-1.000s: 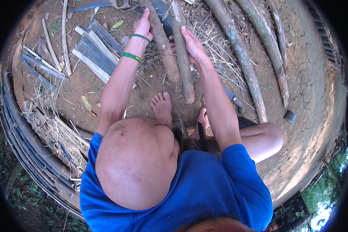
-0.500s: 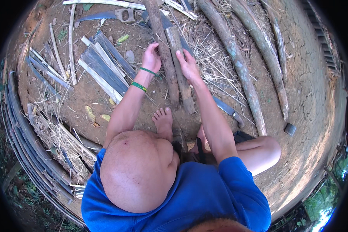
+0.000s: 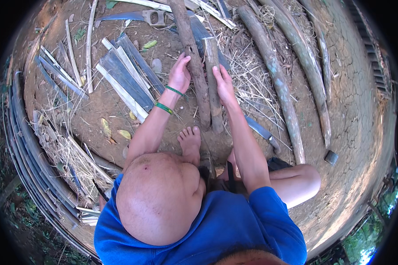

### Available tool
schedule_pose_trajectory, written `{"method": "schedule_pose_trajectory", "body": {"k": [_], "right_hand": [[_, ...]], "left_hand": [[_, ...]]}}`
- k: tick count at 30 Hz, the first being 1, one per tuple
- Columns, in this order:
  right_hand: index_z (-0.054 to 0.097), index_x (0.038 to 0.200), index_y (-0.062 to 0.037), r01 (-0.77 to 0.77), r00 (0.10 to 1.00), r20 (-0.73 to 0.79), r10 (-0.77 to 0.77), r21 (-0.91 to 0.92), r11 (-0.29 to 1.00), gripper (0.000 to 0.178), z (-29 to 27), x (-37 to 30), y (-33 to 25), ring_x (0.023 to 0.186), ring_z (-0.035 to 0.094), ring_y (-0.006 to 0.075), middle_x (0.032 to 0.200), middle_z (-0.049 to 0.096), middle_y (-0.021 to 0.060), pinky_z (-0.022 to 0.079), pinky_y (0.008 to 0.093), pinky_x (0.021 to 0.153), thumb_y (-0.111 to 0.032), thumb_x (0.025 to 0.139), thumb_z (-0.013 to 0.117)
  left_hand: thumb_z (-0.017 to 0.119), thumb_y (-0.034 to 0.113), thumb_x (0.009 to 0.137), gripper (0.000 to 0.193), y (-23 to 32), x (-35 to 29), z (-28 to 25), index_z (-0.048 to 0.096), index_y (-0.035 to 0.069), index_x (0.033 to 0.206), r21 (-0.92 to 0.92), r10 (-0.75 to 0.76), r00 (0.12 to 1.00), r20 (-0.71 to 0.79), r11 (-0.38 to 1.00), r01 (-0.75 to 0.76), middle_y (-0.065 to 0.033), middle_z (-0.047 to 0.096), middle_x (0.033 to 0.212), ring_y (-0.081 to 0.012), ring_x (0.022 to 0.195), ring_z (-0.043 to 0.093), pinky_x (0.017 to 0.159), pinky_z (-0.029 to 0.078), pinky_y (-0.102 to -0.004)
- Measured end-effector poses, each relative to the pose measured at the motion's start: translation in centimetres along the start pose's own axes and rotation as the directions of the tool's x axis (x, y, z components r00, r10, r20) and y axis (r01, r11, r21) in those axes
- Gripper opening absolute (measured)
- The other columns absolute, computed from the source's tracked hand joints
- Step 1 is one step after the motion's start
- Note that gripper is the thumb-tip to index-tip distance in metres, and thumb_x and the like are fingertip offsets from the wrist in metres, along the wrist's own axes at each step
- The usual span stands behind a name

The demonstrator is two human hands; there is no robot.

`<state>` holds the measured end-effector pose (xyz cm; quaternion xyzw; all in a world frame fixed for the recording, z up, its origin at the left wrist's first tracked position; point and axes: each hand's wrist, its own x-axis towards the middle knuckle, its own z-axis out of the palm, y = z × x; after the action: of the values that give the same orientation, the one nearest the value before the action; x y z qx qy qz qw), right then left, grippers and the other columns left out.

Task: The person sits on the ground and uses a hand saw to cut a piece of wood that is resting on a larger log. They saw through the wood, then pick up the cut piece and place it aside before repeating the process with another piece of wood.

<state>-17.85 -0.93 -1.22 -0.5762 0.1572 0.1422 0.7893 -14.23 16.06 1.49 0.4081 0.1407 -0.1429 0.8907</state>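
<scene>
Fingers (image 3: 182,60) against two wooden poles (image 3: 197,75), green wristband (image 3: 164,107) (yellow-marked, unreadable)

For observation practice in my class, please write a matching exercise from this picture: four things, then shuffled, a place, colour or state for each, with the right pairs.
Things
1. longer pole
2. handsaw
3. wristbands
4. shorter pole

Descriptions
A. right hand at its right side
B. mostly green, worn as a pair
C. left hand at its left side
D. on the ground near the picture's top

Pairs: 1-C; 2-D; 3-B; 4-A
</scene>
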Motion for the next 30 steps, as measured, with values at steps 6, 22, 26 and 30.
{"method": "schedule_pose_trajectory", "body": {"k": [6,22,26,30], "right_hand": [[0.051,0.144,0.0,0.018,1.0,-0.012,-0.019,-0.032,0.999,0.057,0.6,-1.1,-0.3,0.115,0.06,0.0168,0.129,0.065,0.0125,0.046,0.0313,0.1,-0.038,0.103,0.061],[0.054,0.14,0.0018,0.053,0.838,-0.405,-0.366,-0.607,0.793,0.06,-1.5,-2.0,-4.3,0.112,0.066,0.0328,0.116,0.068,0.0246,0.049,0.0422,0.1,-0.034,0.095,0.071],[0.057,0.136,0.0008,0.254,0.698,-0.232,-0.678,-0.804,0.537,0.054,2.2,-3.1,-8.6,0.115,0.06,0.0353,0.116,0.061,0.0217,0.045,0.0462,0.104,-0.032,0.095,0.069],[0.059,0.126,0.0023,0.4,0.898,0.071,-0.434,-0.545,0.737,0.056,6.3,-2.2,-11.4,0.09,0.066,0.0255,0.107,0.065,0.0173,0.055,0.037,0.078,-0.034,0.088,0.077]], "left_hand": [[0.05,0.023,0.1,0.045,-0.5,-0.7,0.4,0.046,0.004,0.14,-0.017,0.054,0.997,-0.055,0.998,-0.055,-0.0113,0.064,0.117,-0.026,0.102,0.066,0.088,0.057,-0.0482],[0.045,0.03,0.104,0.029,-1.3,-1.2,-0.2,0.053,0.004,0.114,0.328,0.224,0.957,-0.184,0.932,-0.154,-0.0119,0.067,0.088,-0.0217,0.072,0.067,0.068,0.056,-0.0352],[0.043,0.029,0.107,0.034,-1.1,-1.5,0.3,0.052,0.002,0.124,0.409,0.289,0.936,-0.202,0.893,-0.188,-0.0105,0.067,0.09,-0.0185,0.067,0.066,0.064,0.054,-0.0323],[0.044,0.025,0.107,0.044,0.0,-2.7,3.6,0.042,-0.002,0.143,0.583,0.308,0.947,0.088,0.755,-0.3,-0.0163,0.06,0.127,-0.0234,0.12,0.059,0.102,0.047,-0.0355]]}}
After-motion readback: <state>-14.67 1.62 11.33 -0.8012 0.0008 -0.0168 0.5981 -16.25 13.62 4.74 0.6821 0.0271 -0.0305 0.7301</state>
